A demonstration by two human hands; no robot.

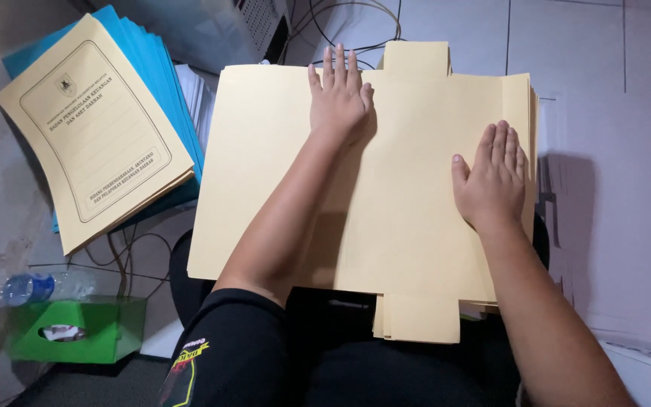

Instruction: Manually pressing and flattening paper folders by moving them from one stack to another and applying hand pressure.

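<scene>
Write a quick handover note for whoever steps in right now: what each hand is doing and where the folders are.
Left hand: flat, palm down near the top edge of the top manila folder sheet.
Right hand: flat, pressing the sheet's right side.
The sheet lies unfolded on a folder stack over the lap.
Printed folder rests on blue folders, upper left.
Green tissue box and water bottle sit lower left.
Nothing gripped; the sheet's flaps are still unfolded.

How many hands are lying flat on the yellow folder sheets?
2. The left hand lies flat near the top edge of the folder stack; the right hand lies flat near its right edge. No other hands show.
</scene>
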